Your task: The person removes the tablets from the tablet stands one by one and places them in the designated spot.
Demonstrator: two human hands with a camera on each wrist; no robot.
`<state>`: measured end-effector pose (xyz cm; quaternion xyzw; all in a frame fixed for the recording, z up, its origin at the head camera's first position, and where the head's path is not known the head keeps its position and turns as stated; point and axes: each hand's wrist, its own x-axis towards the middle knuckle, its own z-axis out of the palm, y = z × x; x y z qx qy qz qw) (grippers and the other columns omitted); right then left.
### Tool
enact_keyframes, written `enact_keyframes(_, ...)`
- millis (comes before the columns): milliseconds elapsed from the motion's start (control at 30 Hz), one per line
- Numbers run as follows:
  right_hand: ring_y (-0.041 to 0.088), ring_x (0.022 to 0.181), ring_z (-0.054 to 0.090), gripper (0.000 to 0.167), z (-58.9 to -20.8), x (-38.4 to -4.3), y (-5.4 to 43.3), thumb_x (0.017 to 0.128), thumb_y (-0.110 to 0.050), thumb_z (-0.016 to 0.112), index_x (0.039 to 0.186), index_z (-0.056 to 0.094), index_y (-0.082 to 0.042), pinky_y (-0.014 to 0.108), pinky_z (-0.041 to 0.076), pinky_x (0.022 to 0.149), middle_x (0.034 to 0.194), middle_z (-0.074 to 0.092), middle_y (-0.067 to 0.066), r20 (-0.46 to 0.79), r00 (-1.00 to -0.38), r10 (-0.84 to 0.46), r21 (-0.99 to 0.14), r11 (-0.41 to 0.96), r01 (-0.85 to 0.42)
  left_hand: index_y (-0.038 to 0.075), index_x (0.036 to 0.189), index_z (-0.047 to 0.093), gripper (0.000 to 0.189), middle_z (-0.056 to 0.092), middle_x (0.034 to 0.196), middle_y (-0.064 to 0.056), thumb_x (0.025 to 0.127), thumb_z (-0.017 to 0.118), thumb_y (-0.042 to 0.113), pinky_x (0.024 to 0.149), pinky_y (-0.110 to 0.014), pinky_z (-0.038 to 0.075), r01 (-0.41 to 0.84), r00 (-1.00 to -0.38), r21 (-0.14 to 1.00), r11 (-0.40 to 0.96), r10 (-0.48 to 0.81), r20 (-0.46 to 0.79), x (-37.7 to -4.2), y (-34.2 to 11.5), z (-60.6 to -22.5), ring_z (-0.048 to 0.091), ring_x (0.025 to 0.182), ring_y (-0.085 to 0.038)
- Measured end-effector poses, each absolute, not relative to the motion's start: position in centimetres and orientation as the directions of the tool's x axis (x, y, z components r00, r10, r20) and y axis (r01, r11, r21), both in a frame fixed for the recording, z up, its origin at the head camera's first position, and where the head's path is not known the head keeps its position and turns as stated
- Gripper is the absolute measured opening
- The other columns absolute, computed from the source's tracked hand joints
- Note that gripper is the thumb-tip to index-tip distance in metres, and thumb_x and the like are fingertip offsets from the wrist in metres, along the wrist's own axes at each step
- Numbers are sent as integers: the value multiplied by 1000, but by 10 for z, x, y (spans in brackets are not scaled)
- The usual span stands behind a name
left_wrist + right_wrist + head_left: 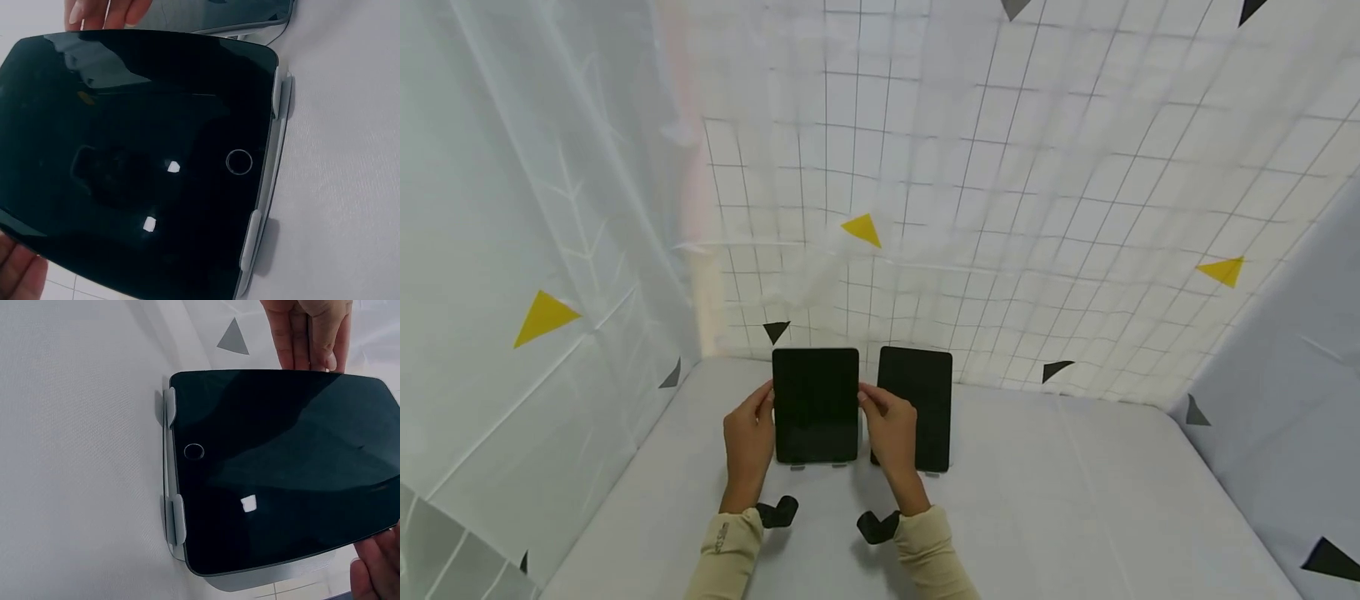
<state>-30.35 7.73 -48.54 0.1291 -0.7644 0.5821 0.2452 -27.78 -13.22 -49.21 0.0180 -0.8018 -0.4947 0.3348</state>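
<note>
A black-screened tablet (pixel 816 408) with a round home button stands tilted back, its lower edge behind the two light grey lips of a stand (pixel 177 519). My left hand (pixel 750 437) holds its left edge between thumb and fingers. On the opposite edge, my right hand (pixel 891 429) pinches it at about the same height. In the left wrist view the right hand's fingertips (pixel 106 14) show along the far edge. The left hand's fingers (pixel 309 337) reach behind the edge in the right wrist view. Most of the stand is hidden behind the tablet.
Just to the right, a second dark tablet (pixel 934 412) leans on its own stand, partly covered by my right hand. White cloth covers the table (pixel 1060 500). Behind rises a white gridded curtain (pixel 1000 208) with yellow and dark triangles.
</note>
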Motion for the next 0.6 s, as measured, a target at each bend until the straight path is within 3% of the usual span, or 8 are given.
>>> enact_keyframes(133,14,84,75,16,-484,-302,77,99,-14,75,111,82,-6,39,61,77,98,79,1,523,-845,112,-833,279,-478,-3,127,73,26,74,118,-19,104,66,7,89,-51,59,302,-755,802,516,-384,531,-279,-134,-492,73,104,-33)
enact_keyframes(433,13,80,74,13,-487,-304,79,99,-16,76,107,83,-8,37,60,75,92,78,-2,524,-842,130,-835,273,-477,-2,121,76,22,76,112,-15,103,69,8,82,-45,60,336,-743,806,487,-388,544,-278,-137,-491,75,97,-28)
enact_keyframes(600,11,81,73,13,-485,-304,83,99,-18,76,106,82,-9,33,59,74,92,78,-4,534,-835,134,-828,282,-484,1,118,77,21,77,110,-11,103,69,12,81,-25,58,368,-719,783,502,-380,582,-278,-134,-489,75,95,-22)
